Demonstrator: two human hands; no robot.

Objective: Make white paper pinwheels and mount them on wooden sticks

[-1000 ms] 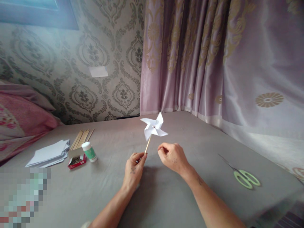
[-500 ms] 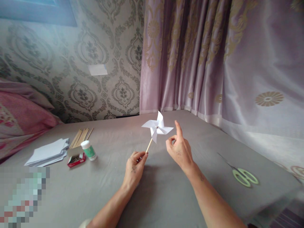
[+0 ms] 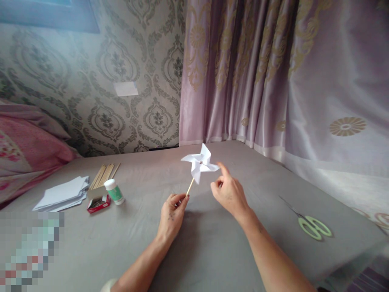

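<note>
A white paper pinwheel (image 3: 199, 163) on a thin wooden stick stands tilted above the grey sheet (image 3: 212, 251). My left hand (image 3: 172, 215) pinches the lower end of the stick between thumb and fingers. My right hand (image 3: 228, 192) is just right of the wheel, its index finger stretched out with the tip at the edge of a paper blade. The other fingers of that hand are curled in and hold nothing.
To the left lie a stack of white paper (image 3: 63, 194), a bundle of wooden sticks (image 3: 105, 174), a small red box (image 3: 97, 203) and a white and green glue bottle (image 3: 114, 192). Green-handled scissors (image 3: 313, 227) lie at the right. A pink pillow (image 3: 27, 154) and curtains (image 3: 273, 81) border the surface.
My right hand went from a closed curl below the wheel to a raised index finger, which has now come down against a blade. The wheel has turned. My left hand stayed put.
</note>
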